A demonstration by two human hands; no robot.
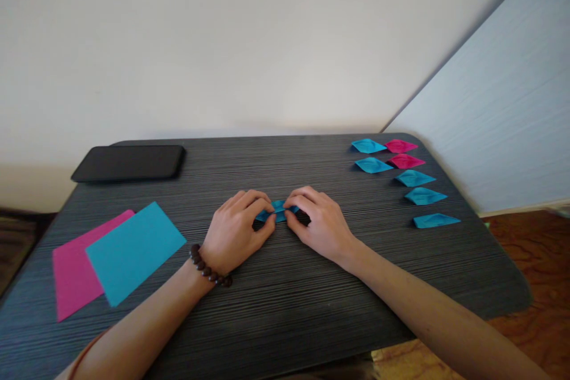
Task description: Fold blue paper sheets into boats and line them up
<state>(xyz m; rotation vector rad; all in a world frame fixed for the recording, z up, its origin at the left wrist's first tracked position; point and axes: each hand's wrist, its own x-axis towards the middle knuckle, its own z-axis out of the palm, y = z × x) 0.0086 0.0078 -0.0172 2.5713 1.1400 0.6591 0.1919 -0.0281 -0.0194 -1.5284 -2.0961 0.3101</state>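
Note:
A small folded piece of blue paper point(279, 211) is held between my two hands over the middle of the dark table. My left hand point(240, 228), with a beaded bracelet at its wrist, pinches the paper's left end between thumb and fingers. At the right end, my right hand point(318, 222) grips it in the same way. Fingertips cover both ends, so only the middle of the folded strip shows.
On the dark table point(267, 320), a blue sheet point(136, 252) overlaps a pink sheet point(73, 276) at left. Behind them lies a black phone-like slab point(129, 163). Several folded blue paper boats point(425, 196) and two pink ones point(407, 161) sit at right. A wall point(249, 41) rises behind.

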